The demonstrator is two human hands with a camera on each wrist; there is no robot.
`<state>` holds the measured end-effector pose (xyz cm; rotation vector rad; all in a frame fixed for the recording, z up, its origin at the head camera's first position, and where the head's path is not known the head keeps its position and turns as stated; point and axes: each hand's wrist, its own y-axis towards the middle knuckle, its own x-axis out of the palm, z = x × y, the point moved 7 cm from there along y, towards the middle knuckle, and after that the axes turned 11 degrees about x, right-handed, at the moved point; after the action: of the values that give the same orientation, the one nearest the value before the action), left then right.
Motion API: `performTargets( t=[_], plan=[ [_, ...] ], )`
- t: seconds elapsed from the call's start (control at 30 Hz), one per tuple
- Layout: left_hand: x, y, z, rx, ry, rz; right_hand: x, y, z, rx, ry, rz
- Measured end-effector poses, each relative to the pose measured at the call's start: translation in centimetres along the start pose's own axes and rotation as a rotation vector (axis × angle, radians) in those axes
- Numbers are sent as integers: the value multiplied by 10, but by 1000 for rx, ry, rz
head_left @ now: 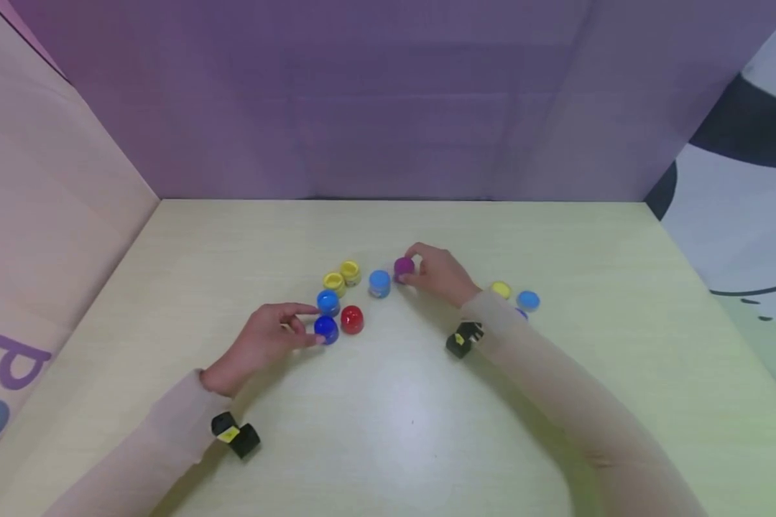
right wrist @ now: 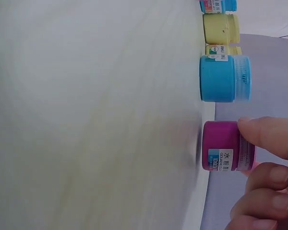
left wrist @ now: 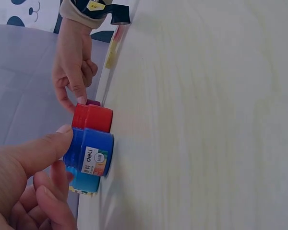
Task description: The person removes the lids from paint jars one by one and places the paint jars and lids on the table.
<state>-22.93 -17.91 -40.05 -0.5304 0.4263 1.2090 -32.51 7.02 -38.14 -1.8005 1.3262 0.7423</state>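
My right hand (head_left: pixel 441 274) pinches a small purple gouache paint jar (right wrist: pixel 223 146) between thumb and fingers, at its threaded top. The jar is upright; whether its base touches the table I cannot tell. Just left of it stands a light blue paint jar (head_left: pixel 379 284). My left hand (head_left: pixel 273 332) has its thumb against a dark blue paint jar (left wrist: pixel 93 151) and its index finger beside a medium blue paint jar (head_left: pixel 328 302). A red paint jar (head_left: pixel 352 320) stands close to these two. Behind them are two yellow paint jars (head_left: pixel 334 283), side by side.
Right of my right wrist lie a yellow lid (head_left: pixel 501 289) and a blue lid (head_left: pixel 528 300). A darker blue piece (head_left: pixel 522 314) is partly hidden by the sleeve. The pale table (head_left: pixel 388 431) meets a purple panel (head_left: pixel 388 100) at the back.
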Motion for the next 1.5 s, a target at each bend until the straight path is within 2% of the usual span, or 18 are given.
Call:
performTargets(
  t=[0.13,0.43,0.67,1.0,1.17,1.5],
  plan=[
    [-2,-1,3,0,-1,16,-3,-9,4,-25,19,0],
    [-1,-3,12,52,-27,25,-3,-32,8,-53,31,-47],
    [5,-4,21,136,-63,12,1,-48,5,-109,48,-78],
    [24,-5,34,211,-78,-33,8,-64,5,-93,55,-161],
    [39,-3,40,203,-91,-74,10,-70,7,-97,32,-184],
    [69,7,56,206,-103,-125,15,-78,11,-167,-5,-230]
  ],
)
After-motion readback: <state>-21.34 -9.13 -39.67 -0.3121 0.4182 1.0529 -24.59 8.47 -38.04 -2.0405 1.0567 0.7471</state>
